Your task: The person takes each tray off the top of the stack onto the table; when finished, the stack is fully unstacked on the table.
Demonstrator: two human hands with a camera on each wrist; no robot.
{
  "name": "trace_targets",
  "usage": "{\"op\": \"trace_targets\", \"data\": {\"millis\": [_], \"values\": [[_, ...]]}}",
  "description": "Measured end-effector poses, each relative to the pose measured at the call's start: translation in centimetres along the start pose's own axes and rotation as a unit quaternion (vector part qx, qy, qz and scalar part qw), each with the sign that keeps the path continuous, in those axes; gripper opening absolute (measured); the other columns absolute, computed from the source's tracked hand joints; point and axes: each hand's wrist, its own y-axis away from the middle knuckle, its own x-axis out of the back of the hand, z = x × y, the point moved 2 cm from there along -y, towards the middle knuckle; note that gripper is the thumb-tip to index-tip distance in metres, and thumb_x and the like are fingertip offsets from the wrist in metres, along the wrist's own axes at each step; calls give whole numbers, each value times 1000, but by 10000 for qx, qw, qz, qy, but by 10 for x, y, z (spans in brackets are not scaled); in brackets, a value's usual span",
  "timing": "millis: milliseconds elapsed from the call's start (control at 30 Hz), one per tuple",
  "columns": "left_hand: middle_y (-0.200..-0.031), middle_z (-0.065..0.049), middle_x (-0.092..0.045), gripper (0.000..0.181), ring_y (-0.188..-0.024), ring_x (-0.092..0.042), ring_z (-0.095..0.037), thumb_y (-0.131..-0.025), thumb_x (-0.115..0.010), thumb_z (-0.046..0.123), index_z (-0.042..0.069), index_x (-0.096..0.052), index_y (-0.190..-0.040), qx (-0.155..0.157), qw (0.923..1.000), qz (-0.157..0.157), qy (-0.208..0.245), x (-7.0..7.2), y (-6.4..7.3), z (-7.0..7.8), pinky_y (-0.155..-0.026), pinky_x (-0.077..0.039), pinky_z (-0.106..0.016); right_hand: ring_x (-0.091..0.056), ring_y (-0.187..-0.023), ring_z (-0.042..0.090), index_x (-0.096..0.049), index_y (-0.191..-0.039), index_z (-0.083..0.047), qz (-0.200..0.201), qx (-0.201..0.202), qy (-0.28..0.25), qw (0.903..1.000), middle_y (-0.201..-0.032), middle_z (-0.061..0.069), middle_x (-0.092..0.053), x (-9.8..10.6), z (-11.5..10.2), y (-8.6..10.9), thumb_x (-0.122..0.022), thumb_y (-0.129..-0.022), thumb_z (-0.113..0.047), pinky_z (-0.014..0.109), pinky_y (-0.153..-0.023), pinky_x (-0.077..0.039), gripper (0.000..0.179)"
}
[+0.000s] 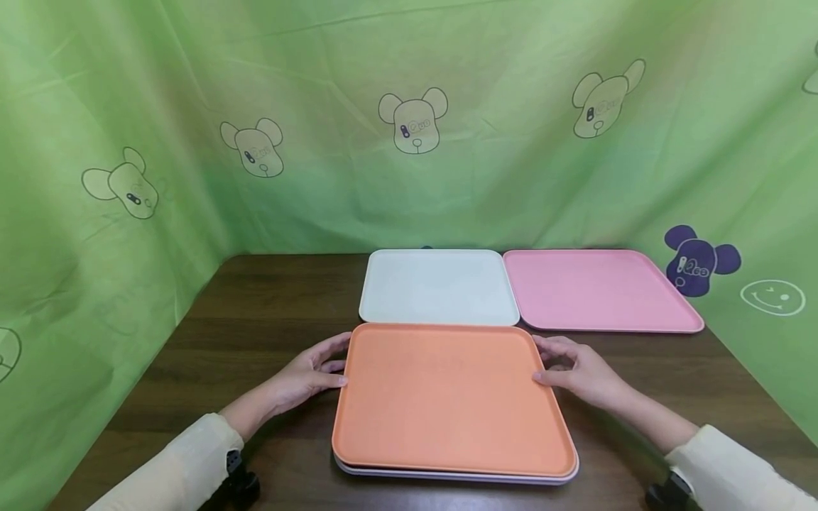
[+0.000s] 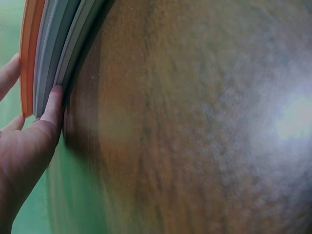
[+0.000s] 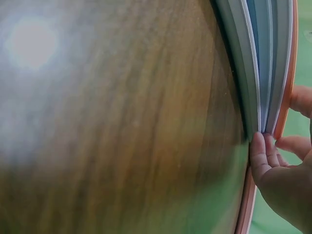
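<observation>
Orange tray (image 1: 454, 397) topping a stack, lower centre of frame; hands at both sides.
Left hand (image 1: 297, 383) and right hand (image 1: 591, 376): each grip moderately spread, thumb and fingertips touching the stack's side edges. Pale trays (image 2: 51, 58) lie beneath. White tray (image 1: 441, 287), mid-frame, adjoins pink tray (image 1: 597, 291), right of centre, on the wooden surface (image 1: 275, 298).
</observation>
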Motion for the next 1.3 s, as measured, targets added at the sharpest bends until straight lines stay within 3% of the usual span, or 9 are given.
{"op": "trace_targets", "data": {"millis": [300,500,800,1000,1300], "values": [[-158,-12,-17,83,-138,-31,-36,-88,-70,3,11,-22,-155,46,10000,13,-34,0,0,1,-100,-43,-39,-58,-90,17,-51,-131,14,27,149,92,9998,-105,15,-61,-2,-5,-2,-77,-79,-4,24,-70,-52,61],[-158,-16,-15,83,-138,-31,-38,-89,-70,3,8,-20,-155,-54,9999,-31,-86,1,0,1,-99,-44,-39,-57,-94,26,-52,-132,11,19,-71,87,9999,-106,14,-60,-4,-7,-2,-79,-79,-7,25,-71,-52,62],[-158,-13,-18,83,-137,-32,-37,-88,-70,3,10,-21,-155,-8,10000,11,-44,0,0,0,-99,-44,-40,-58,-100,36,-45,-133,18,-36,-396,-224,9990,-121,28,-51,-7,-11,0,-73,-80,3,26,-72,-54,62],[-158,-11,-19,83,-138,-32,-36,-87,-71,3,11,-23,-154,3,10000,37,-22,0,0,0,-99,-44,-40,-56,-101,34,-46,-133,16,125,-402,-256,9988,-119,24,-52,-7,-12,-1,-71,-79,6,27,-72,-53,60],[-159,-16,-16,81,-138,-30,-37,-88,-71,3,4,-22,-153,-44,9999,-4,-93,1,-1,-3,-98,-44,-38,-57,-101,31,-37,-140,14,113,-847,-700,9939,-121,27,-54,-2,-17,-2,-66,-81,6,27,-71,-54,66]]}}
